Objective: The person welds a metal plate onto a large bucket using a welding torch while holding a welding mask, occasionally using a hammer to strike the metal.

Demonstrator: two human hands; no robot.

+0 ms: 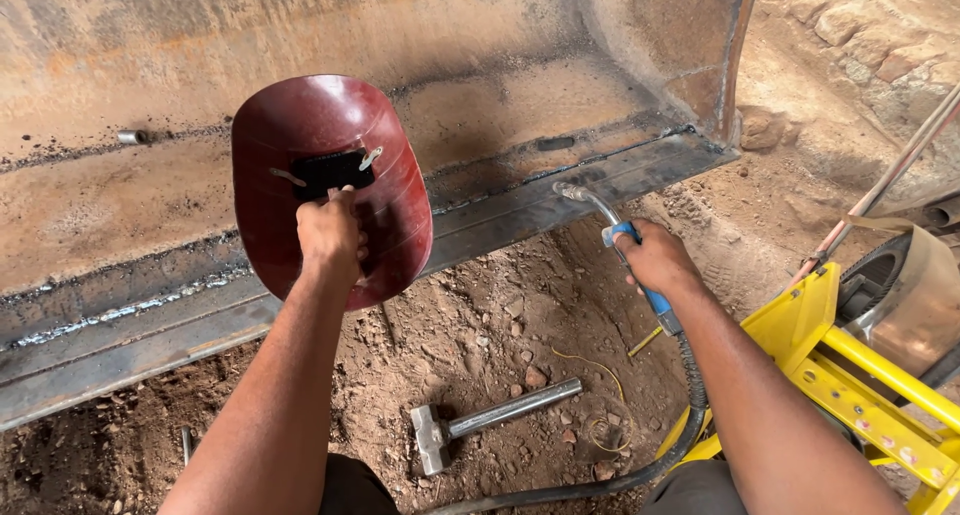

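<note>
Steadiness counted: left hand (328, 237) gripped the dark-red oval welding shield (330, 190), right hand's (655, 260) fingers wrapped the blue-handled welding torch (612, 233), its nozzle just above the rusty steel bucket's (500, 105) seam.

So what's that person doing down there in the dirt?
The person's left hand holds up a dark red welding shield by its handle. The right hand grips a welding torch with a blue handle, its tip close to the metal edge of a big rusty digger bucket. No sparks show. A hammer lies on the ground between the arms, and a yellow frame stands at the right.
</note>
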